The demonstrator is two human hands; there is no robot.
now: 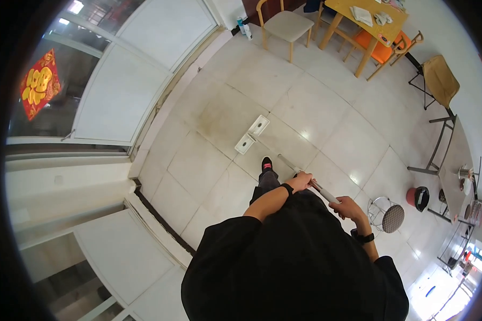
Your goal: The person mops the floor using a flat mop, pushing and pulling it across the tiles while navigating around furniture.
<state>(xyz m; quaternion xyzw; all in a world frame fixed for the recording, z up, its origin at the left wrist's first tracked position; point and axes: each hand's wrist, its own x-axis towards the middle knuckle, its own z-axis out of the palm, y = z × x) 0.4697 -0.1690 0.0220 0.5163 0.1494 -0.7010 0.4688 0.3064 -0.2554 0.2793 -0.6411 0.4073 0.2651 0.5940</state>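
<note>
- Fingers of the left hand (303, 181) wrap the mop handle (325, 192), while those of the right hand (348, 208) curl round its upper end; both hold it.
- Far left, the white door (122, 93) stands behind a low sill, and the red wall sign (39, 84) hangs near the dark lens rim.
- Farther in, a brownish patch (214, 120) marks the floor; whether it is dirt, damp or wear cannot be told.
- Next comes the mop head (259, 125), down on the floor ahead of the person, in two white parts. Its underside is hidden; keeping both parts level and pressure even seems wise.
- One black shoe (266, 162) is near it, so toes are best kept clear; the other foot is hard to make out.
- Pale against the tiles, the handle's lower end joins the head unclearly.
- Spaced hands should give good leverage, the left guiding, the right steering.
- Rightmost, the stool (393, 219) stands near the right hand; wide swings call for care.
</note>
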